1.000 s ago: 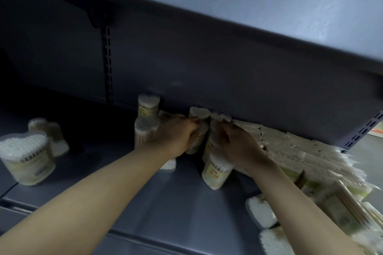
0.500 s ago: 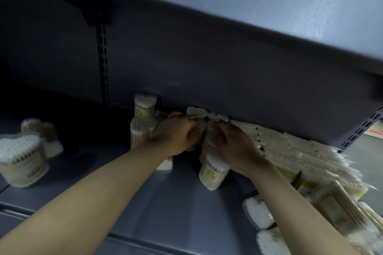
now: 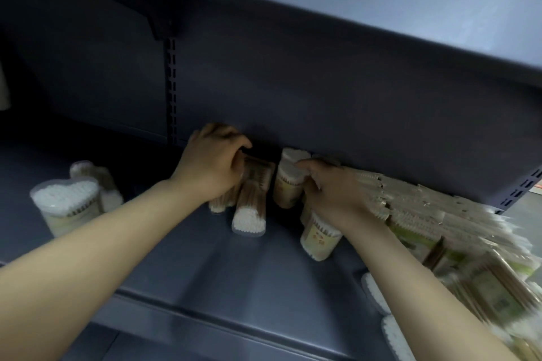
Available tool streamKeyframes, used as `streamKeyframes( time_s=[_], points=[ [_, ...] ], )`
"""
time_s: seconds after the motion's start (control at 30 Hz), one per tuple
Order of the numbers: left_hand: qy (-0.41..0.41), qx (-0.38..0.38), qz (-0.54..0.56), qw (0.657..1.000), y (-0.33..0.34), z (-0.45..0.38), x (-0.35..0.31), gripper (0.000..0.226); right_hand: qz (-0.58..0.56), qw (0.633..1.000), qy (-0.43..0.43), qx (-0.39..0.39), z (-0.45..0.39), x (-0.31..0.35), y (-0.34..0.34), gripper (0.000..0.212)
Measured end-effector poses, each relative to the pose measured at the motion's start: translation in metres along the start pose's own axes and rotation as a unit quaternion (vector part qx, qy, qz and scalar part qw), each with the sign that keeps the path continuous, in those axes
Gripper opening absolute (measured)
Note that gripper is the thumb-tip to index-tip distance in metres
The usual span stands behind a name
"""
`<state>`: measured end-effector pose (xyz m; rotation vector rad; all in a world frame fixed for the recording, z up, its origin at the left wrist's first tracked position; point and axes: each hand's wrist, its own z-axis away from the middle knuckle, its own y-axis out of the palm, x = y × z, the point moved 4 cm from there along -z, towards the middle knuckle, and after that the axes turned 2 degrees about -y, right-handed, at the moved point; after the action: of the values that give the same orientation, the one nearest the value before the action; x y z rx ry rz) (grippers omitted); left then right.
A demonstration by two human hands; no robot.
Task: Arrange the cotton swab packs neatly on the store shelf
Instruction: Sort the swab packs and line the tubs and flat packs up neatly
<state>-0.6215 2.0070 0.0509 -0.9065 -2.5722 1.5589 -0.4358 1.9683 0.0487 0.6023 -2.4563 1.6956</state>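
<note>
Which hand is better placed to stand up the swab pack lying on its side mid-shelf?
Left, probably. The left hand already rests curled on packs right beside the toppled pack. The right hand is busy gripping an upright pack farther right.

Clear tubs of wooden-stemmed cotton swabs lie toppled under the left hand, cotton ends outward. Upright tubs stand against the right hand. Flat bagged packs are stacked right of it. A heart-shaped tub stands far left.
</note>
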Motion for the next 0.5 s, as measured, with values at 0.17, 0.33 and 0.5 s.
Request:
streamKeyframes(
  time_s=[0.17, 0.33, 0.5],
  points=[
    [-0.034, 0.017, -0.018, 0.999, -0.010, 0.019, 0.022, 0.055, 0.016, 0.995, -0.064, 0.077, 0.002, 0.030, 0.023, 0.039],
    [-0.061, 0.032, -0.017, 0.997, -0.012, 0.037, 0.035, 0.037, 0.023, 0.984, -0.134, 0.117, 0.009, 0.043, 0.042, 0.037],
    [-0.060, 0.030, -0.013, 0.998, -0.017, 0.049, 0.035, 0.046, 0.003, 0.979, -0.133, 0.154, 0.012, 0.050, 0.050, 0.033]
  ],
)
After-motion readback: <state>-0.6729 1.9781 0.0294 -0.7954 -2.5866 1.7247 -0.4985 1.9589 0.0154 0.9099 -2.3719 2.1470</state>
